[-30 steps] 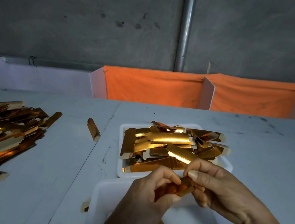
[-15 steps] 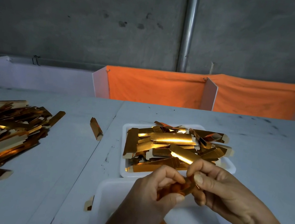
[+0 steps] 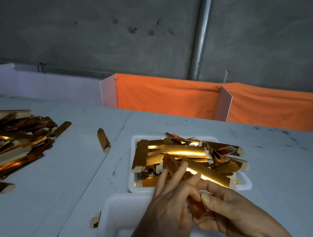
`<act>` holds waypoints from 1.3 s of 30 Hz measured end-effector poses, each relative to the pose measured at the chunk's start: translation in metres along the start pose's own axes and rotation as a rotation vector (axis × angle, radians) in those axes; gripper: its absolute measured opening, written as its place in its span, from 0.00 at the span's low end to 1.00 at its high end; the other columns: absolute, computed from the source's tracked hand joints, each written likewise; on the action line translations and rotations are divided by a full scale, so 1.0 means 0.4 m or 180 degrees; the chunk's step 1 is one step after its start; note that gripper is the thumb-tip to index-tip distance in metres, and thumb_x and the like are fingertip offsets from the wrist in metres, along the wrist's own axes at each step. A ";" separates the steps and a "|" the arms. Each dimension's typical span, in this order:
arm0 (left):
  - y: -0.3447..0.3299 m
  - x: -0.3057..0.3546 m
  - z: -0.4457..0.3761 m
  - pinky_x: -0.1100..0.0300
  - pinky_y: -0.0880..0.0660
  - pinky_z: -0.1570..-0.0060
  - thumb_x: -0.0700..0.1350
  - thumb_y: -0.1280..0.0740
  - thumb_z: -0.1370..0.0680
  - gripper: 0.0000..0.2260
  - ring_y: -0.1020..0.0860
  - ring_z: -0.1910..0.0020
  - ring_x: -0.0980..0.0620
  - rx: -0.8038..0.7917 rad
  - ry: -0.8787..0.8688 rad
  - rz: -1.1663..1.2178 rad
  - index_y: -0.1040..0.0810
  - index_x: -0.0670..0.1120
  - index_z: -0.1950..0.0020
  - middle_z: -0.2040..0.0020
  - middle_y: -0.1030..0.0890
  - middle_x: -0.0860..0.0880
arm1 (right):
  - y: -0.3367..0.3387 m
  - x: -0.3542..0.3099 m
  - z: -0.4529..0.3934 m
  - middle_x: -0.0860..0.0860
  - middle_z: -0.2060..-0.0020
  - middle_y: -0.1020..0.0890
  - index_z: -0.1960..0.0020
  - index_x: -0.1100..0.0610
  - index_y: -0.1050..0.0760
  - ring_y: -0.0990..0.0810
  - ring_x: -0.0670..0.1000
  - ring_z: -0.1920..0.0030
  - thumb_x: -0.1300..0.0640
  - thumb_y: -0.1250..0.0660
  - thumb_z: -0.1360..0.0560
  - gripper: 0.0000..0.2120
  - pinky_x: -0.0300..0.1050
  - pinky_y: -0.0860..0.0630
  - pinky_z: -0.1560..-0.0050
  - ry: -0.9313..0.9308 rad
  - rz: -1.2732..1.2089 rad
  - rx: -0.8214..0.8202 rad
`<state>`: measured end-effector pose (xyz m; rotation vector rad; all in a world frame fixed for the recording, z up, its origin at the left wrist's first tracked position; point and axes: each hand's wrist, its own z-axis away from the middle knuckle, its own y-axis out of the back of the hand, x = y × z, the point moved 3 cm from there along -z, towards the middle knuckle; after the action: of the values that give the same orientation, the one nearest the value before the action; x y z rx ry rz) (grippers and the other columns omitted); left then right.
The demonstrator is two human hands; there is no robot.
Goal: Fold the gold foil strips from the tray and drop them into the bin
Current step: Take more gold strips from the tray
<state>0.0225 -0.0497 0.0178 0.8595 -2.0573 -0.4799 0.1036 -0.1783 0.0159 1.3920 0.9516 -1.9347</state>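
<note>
Strip between both hands — over bin

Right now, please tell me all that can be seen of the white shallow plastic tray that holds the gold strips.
The white shallow plastic tray is rectangular with rounded corners and a low rim. It lies flat on the pale table, just beyond the white bin, their edges close or touching. Shiny gold foil strips fill it in a loose crossed heap, some overhanging its rim. The left hand hides part of its near edge.
</note>
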 end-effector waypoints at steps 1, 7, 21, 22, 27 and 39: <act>0.004 0.005 -0.002 0.56 0.48 0.25 0.40 0.42 0.29 0.17 0.59 0.27 0.67 0.0107 0.0103 0.0092 0.27 0.53 0.42 0.25 0.50 0.66 | 0.000 -0.001 -0.001 0.59 0.57 0.20 0.37 0.65 0.27 0.19 0.54 0.58 0.50 0.17 0.41 0.39 0.43 0.20 0.59 0.0079 -0.0001 0.0065; 0.034 -0.025 -0.005 0.64 0.25 0.47 0.45 0.25 0.30 0.15 0.23 0.43 0.59 0.0974 0.1371 0.1596 0.27 0.55 0.50 0.44 0.23 0.66 | -0.031 -0.003 -0.013 0.48 0.64 0.20 0.47 0.62 0.23 0.21 0.47 0.60 0.62 0.25 0.34 0.17 0.42 0.23 0.55 0.0169 0.0812 0.0044; 0.018 -0.057 0.004 0.57 0.23 0.53 0.50 0.35 0.22 0.08 0.18 0.53 0.53 -0.0461 0.1729 0.2278 0.27 0.49 0.45 0.53 0.15 0.51 | -0.023 -0.039 -0.005 0.51 0.63 0.21 0.49 0.53 0.19 0.25 0.45 0.64 0.45 0.31 0.27 0.14 0.35 0.29 0.69 0.1143 0.0636 0.1002; 0.016 -0.052 0.005 0.59 0.23 0.55 0.49 0.38 0.20 0.06 0.18 0.53 0.54 -0.0567 0.1721 0.2160 0.28 0.51 0.45 0.54 0.15 0.52 | -0.023 -0.038 -0.005 0.52 0.64 0.22 0.51 0.54 0.18 0.26 0.45 0.65 0.47 0.31 0.27 0.12 0.35 0.30 0.70 0.1109 0.0679 0.1028; 0.018 -0.013 -0.006 0.76 0.29 0.55 0.54 0.40 0.20 0.07 0.26 0.51 0.69 -0.0286 0.1006 0.0609 0.29 0.61 0.42 0.51 0.26 0.66 | -0.020 -0.033 -0.011 0.57 0.66 0.24 0.58 0.61 0.21 0.27 0.48 0.71 0.54 0.32 0.31 0.10 0.37 0.28 0.72 0.0921 0.0332 0.1010; 0.020 -0.015 -0.002 0.78 0.35 0.57 0.55 0.31 0.27 0.14 0.33 0.48 0.73 -0.0218 0.1161 0.0388 0.31 0.67 0.47 0.51 0.30 0.71 | -0.025 -0.043 0.002 0.57 0.67 0.23 0.55 0.61 0.24 0.20 0.53 0.68 0.58 0.30 0.34 0.10 0.42 0.22 0.67 0.0965 0.0391 0.0944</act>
<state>0.0225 -0.0399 0.0200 0.7167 -1.7354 -0.2993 0.1004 -0.1726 0.0347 1.9091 0.7066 -1.8601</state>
